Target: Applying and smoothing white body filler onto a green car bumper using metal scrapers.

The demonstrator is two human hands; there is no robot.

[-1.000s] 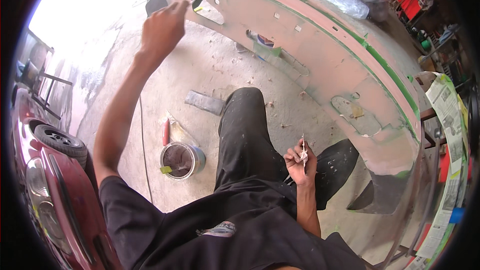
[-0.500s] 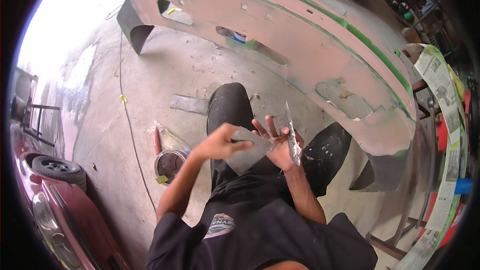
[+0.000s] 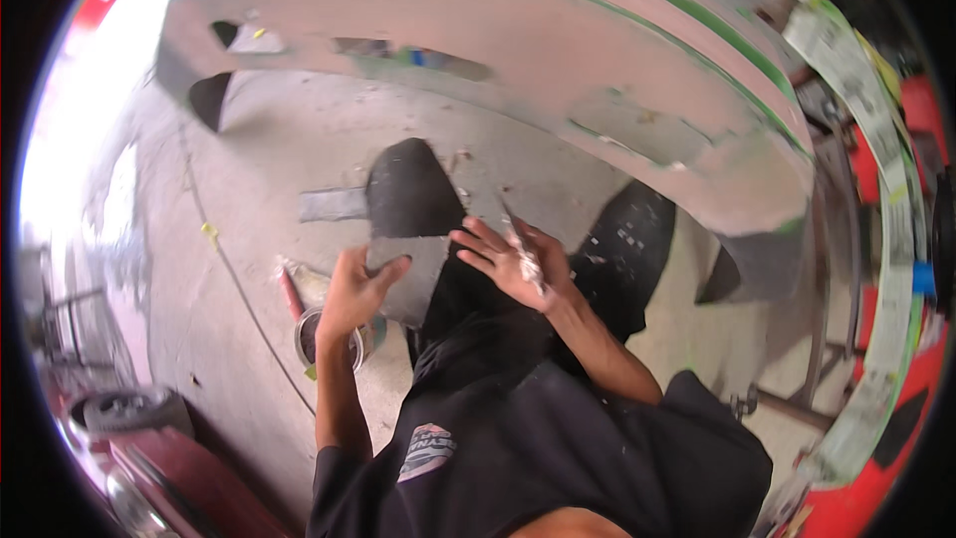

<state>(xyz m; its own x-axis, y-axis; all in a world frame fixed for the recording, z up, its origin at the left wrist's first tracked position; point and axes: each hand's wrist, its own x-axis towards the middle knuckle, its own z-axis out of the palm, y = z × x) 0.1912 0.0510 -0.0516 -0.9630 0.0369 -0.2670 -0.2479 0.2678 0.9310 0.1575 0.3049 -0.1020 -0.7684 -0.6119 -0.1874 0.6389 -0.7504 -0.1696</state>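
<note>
My left hand (image 3: 357, 291) grips the left edge of a flat grey sheet (image 3: 410, 274) that rests over my dark-trousered knee. My right hand (image 3: 506, 265) is beside it on the right, fingers spread, with a thin putty knife (image 3: 522, 241) held between thumb and palm and its blade pointing up. The two hands are close together, above my lap. A long pink car bumper (image 3: 518, 50) with a green tape line and grey filler patches arches across the view just beyond my knees.
A small open tin (image 3: 311, 341) stands on the concrete floor under my left hand, next to a red-handled tool (image 3: 289, 291). Another grey sheet (image 3: 334, 204) and a thin cable (image 3: 227, 259) lie on the floor. A red car (image 3: 179, 483) is at lower left, and paper-masked panels (image 3: 886, 239) at right.
My left hand has come down from the bumper's left end and taken hold of the grey sheet. My right hand rose to meet it with the putty knife. The view has tilted down.
</note>
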